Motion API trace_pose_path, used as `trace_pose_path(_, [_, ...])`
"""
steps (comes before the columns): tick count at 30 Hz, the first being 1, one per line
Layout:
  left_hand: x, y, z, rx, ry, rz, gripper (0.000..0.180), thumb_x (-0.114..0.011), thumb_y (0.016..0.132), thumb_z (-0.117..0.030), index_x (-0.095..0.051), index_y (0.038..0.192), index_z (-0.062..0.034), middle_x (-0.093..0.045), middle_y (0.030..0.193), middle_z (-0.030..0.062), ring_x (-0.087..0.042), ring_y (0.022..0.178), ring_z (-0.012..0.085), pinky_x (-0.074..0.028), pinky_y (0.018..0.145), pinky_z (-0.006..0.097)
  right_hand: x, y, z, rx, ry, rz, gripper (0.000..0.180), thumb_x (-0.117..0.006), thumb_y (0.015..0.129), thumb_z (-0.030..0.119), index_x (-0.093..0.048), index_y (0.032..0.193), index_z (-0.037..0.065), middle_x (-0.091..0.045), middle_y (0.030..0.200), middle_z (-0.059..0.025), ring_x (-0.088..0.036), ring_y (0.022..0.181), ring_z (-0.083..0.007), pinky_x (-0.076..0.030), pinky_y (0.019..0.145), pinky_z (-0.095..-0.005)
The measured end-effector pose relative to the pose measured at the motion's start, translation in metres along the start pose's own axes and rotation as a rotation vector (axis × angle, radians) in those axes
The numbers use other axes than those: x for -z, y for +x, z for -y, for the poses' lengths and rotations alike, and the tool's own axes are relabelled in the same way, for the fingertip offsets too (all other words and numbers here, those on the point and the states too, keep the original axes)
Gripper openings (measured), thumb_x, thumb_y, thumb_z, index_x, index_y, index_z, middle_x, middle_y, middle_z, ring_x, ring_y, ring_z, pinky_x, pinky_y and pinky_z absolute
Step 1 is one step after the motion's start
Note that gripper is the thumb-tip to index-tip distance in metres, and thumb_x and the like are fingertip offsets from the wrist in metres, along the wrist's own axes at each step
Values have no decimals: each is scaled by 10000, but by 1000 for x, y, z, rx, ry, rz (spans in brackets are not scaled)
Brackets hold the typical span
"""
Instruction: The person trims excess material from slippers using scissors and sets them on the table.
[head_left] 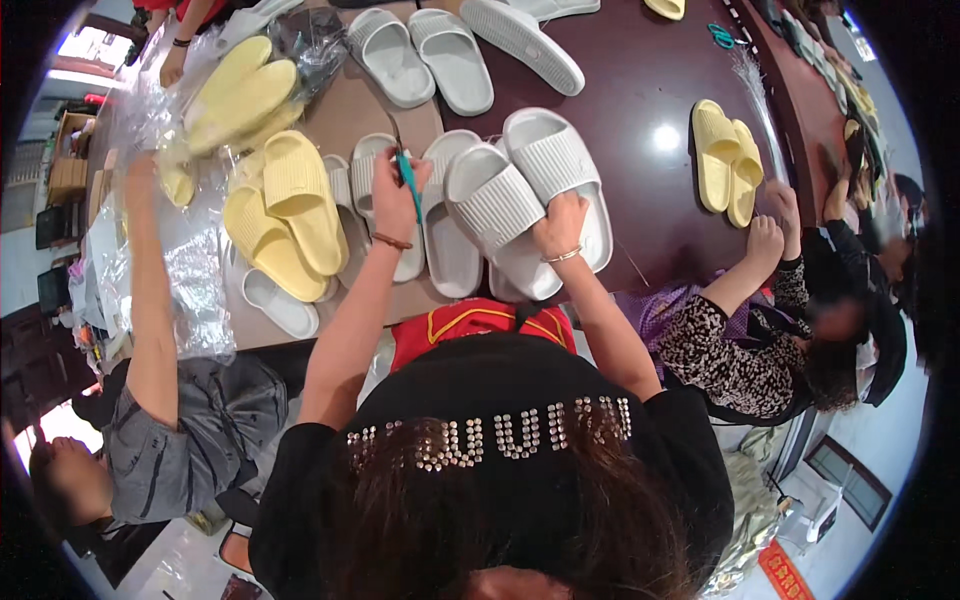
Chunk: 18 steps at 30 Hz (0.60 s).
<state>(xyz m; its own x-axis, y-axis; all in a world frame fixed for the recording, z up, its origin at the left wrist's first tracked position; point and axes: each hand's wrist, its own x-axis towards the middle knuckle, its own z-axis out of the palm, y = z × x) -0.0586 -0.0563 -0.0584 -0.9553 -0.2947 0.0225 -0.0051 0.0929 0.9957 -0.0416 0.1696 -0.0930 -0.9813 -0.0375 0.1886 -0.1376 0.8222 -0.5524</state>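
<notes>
My left hand (pixel 393 198) is closed around a pair of teal-handled scissors (pixel 404 170), its tips pointing away from me. My right hand (pixel 562 228) grips a pair of pale grey slide sandals (pixel 495 210) by the straps, with the fingers partly hidden in the strap opening. That pair is held over the near edge of the table. Several more pale grey slides (pixel 455 245) lie under and beside my left hand. To their left, a pair of yellow slides (pixel 300 200) rests on the table.
Further grey slides (pixel 420 60) lie at the back. Clear plastic bags (pixel 200 260) and yellow slides (pixel 240 95) are at the left, by a co-worker's arm (pixel 150 240). Another co-worker's hands (pixel 775 225) are near yellow slides (pixel 725 160) on the right. Teal scissors (pixel 720 37) lie far right.
</notes>
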Motion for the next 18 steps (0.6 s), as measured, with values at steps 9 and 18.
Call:
trace_pose_path(9, [-18,2,-40,44,-104,119,397,-624,748,-51,-420,1082,15,-574,785,60,-540,691,97,-444,624,217,45,1,13,234,-56,-153,333,-568,592,149,-581,906,38,-543,895,-114,-472,874,-281,-284,738,-389])
trace_pose_path(18, [-28,-37,-74,309,-343,370,322,-519,832,-115,-405,1114,-11,-591,812,115,-559,657,137,-441,589,239,53,4,3,63,-27,-200,320,-556,620,140,-565,909,3,-528,901,-182,-474,861,-338,-325,724,-404])
